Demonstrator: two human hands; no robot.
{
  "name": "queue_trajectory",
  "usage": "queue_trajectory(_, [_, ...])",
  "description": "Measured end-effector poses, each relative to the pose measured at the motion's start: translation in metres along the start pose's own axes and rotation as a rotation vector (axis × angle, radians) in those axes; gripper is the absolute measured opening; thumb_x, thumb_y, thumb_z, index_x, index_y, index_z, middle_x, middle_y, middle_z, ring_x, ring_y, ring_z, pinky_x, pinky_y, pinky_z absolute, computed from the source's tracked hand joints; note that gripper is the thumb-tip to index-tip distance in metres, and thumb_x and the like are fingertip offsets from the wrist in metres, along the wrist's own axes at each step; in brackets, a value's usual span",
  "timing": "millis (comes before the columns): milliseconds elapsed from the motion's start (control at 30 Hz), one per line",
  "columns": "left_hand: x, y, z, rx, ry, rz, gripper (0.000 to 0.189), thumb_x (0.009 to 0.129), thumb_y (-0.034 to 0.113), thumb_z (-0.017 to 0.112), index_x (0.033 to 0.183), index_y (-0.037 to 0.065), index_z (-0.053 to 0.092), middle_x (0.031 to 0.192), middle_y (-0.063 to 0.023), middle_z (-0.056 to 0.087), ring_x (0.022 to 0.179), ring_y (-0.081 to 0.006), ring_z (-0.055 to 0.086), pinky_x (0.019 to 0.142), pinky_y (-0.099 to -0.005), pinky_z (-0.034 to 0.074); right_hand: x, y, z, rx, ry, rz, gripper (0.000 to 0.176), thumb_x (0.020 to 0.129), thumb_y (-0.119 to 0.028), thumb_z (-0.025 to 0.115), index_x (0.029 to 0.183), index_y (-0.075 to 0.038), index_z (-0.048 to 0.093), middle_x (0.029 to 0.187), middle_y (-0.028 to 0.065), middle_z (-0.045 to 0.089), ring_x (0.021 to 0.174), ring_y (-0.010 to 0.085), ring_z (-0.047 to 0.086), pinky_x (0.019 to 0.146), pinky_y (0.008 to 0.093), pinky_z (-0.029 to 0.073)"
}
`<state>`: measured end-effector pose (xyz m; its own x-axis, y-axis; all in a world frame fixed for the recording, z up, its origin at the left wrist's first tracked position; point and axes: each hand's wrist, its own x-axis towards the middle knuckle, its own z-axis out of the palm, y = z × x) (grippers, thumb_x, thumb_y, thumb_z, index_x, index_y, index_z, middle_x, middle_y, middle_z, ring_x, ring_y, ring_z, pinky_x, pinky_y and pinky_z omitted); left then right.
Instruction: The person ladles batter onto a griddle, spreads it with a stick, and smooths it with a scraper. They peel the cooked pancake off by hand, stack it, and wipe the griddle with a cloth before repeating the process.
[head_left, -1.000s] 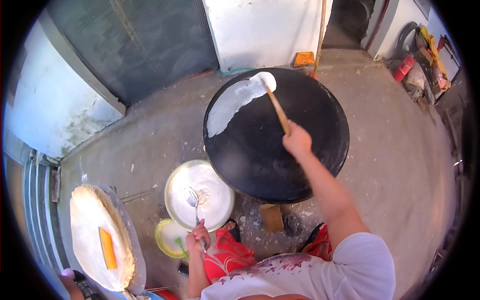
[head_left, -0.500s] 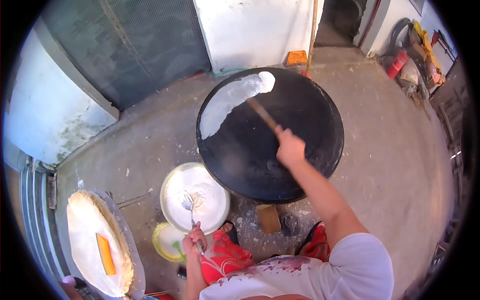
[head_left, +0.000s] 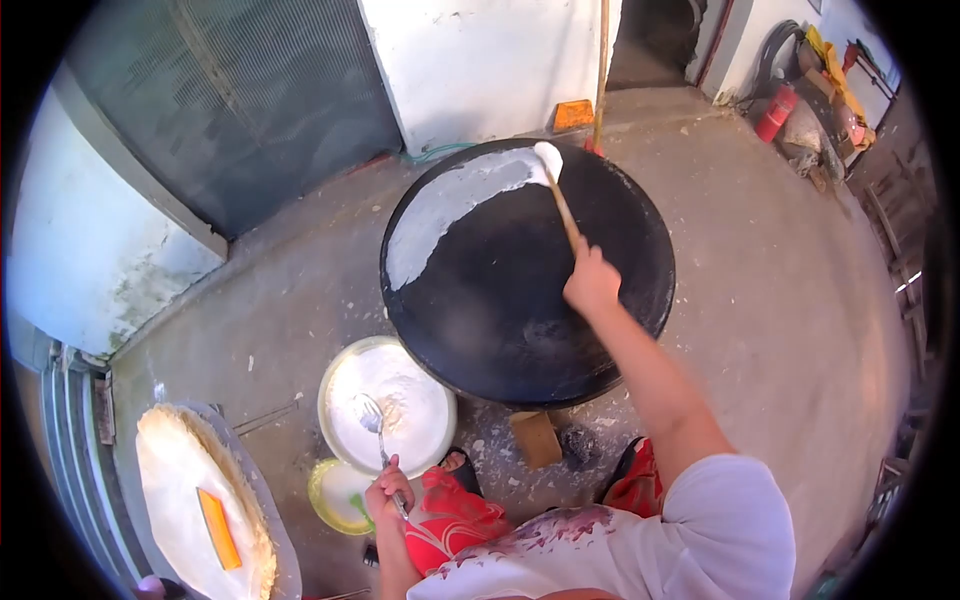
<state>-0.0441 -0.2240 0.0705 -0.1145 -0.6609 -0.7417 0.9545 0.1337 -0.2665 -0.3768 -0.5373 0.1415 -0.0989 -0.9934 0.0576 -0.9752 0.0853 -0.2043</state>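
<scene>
A wide round black griddle (head_left: 520,290) carries a curved band of thin pale batter (head_left: 440,210) along its far left part. My right hand (head_left: 592,280) grips a wooden-handled spreader (head_left: 563,212) over the griddle, its tip at a thick white blob of batter (head_left: 548,160) near the far rim. Lower left, my left hand (head_left: 390,490) is closed around the handle of a metal ladle (head_left: 374,422), whose head is over a large bowl of white batter (head_left: 415,400).
A stack of thin flat sheets (head_left: 180,500) with an orange block (head_left: 218,528) on it stands lower left. A smaller green-rimmed bowl (head_left: 325,500) sits below the batter bowl. A cardboard piece (head_left: 537,440) lies near my feet. Red cylinder (head_left: 776,112) at upper right.
The spreader has swung to the far rim and now meets the thick blob. My right hand has shifted right and slightly outward. My left hand still holds the ladle; the view has shifted slightly.
</scene>
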Motion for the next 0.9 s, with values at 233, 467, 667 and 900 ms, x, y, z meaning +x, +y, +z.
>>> queue_trajectory(233, [-0.003, -0.002, 0.000, 0.041, 0.013, 0.024, 0.023, 0.086, 0.002, 0.037, 0.103, -0.007, 0.048, 0.066, -0.0025, 0.044, 0.048, -0.0086, 0.042, 0.039, -0.0194, 0.038, 0.009, 0.020, 0.005, -0.112, -0.041, -0.014, 0.061, 0.072, -0.009, 0.055, 0.128, -0.002, 0.031, 0.102, 0.0151, 0.051, 0.079, 0.0281, 0.061, 0.065, 0.0364, 0.051])
queue_trajectory(467, [-0.002, -0.004, 0.006, 0.071, 0.008, 0.056, 0.024, 0.086, 0.005, 0.038, 0.103, -0.007, 0.049, 0.067, -0.0024, 0.045, 0.050, -0.0083, 0.043, 0.040, -0.0192, 0.038, -0.009, -0.010, -0.004, 0.031, -0.028, -0.082, 0.058, 0.071, -0.008, 0.055, 0.125, 0.001, 0.035, 0.103, 0.0174, 0.050, 0.084, 0.0295, 0.061, 0.069, 0.0381, 0.050])
queue_trajectory(667, [-0.009, -0.001, 0.003, 0.057, 0.004, 0.056, 0.025, 0.086, 0.006, 0.038, 0.104, -0.007, 0.049, 0.066, -0.0021, 0.045, 0.048, -0.0085, 0.043, 0.039, -0.0196, 0.038, 0.020, 0.039, -0.018, -0.078, 0.011, 0.037, 0.038, 0.083, -0.011, 0.045, 0.118, 0.000, 0.040, 0.099, 0.0156, 0.054, 0.082, 0.0303, 0.061, 0.066, 0.0371, 0.052])
queue_trajectory(900, [-0.024, -0.004, 0.018, 0.098, 0.018, 0.195, 0.025, 0.087, 0.005, 0.033, 0.104, -0.006, 0.046, 0.057, -0.0005, 0.041, 0.046, -0.0089, 0.042, 0.038, -0.0207, 0.038, -0.048, 0.110, -0.023, 0.438, 0.038, -0.039, 0.036, 0.084, -0.013, 0.047, 0.119, -0.004, 0.045, 0.099, 0.0173, 0.059, 0.086, 0.0283, 0.061, 0.072, 0.0378, 0.048])
